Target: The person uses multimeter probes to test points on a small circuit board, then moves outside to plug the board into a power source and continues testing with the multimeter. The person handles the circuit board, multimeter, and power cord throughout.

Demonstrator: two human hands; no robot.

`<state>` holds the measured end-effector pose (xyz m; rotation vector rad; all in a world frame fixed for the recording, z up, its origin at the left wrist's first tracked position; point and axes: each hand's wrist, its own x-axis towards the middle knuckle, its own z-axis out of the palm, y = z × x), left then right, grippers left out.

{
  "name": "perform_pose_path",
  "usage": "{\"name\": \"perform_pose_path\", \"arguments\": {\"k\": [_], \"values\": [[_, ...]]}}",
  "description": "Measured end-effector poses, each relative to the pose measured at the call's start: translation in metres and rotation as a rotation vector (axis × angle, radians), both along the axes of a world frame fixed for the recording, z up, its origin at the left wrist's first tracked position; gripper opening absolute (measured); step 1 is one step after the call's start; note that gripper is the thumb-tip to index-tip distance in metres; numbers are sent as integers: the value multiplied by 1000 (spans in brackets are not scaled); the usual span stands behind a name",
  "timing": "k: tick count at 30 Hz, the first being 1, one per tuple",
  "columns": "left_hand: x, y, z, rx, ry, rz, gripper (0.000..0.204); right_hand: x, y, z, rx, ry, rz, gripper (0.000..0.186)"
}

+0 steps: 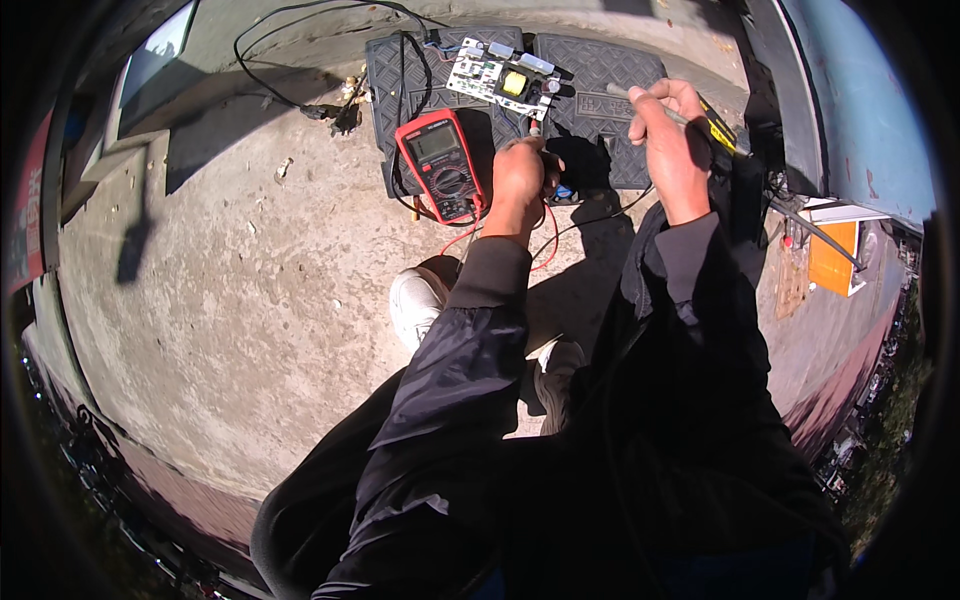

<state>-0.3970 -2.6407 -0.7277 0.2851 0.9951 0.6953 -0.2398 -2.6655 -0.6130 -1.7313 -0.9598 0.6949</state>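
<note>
My left hand (520, 178) is closed around a test probe (535, 127) whose red part shows at the lower edge of a circuit board (497, 85). The board is pale, with a yellow transformer and several metal heat sinks. To the left of that hand lies a red multimeter (437, 155) with a grey screen and a dial; red and black leads run from it. At the right, my right hand (672, 140) is raised and closed on a slim tool with a pale tip and a yellow-and-black handle (718, 128). Its exact kind cannot be made out.
Board and meter rest on black ribbed ramp blocks (600, 62). A black cable (300, 10) loops at the upper left. My white shoe (415, 303) stands on the concrete floor (230, 340). A blue panel (870, 110) and an orange-and-white box (835, 258) are at the right.
</note>
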Motion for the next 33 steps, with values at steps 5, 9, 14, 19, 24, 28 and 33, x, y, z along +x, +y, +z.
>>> {"name": "perform_pose_path", "arguments": {"k": [5,9,14,19,24,28,33], "values": [[-3,-1,-1,32,4,-20,22,-7,4,-5,-34,25,16,21],[-3,1,-2,10,4,-1,21,-7,6,-7,-36,36,32,23],[-5,-1,1,-39,4,14,17,-8,6,-5,-41,86,27,24],[-6,-2,3,-70,-7,17,15,-8,4,-1,-36,105,7,26],[-10,-1,-1,-69,70,45,20,-5,0,5,1,102,2,26],[-23,5,-4,0,214,64,21,-2,-3,7,5,72,-5,26],[-42,14,-1,93,358,79,21,4,-9,6,12,28,-7,27]]}}
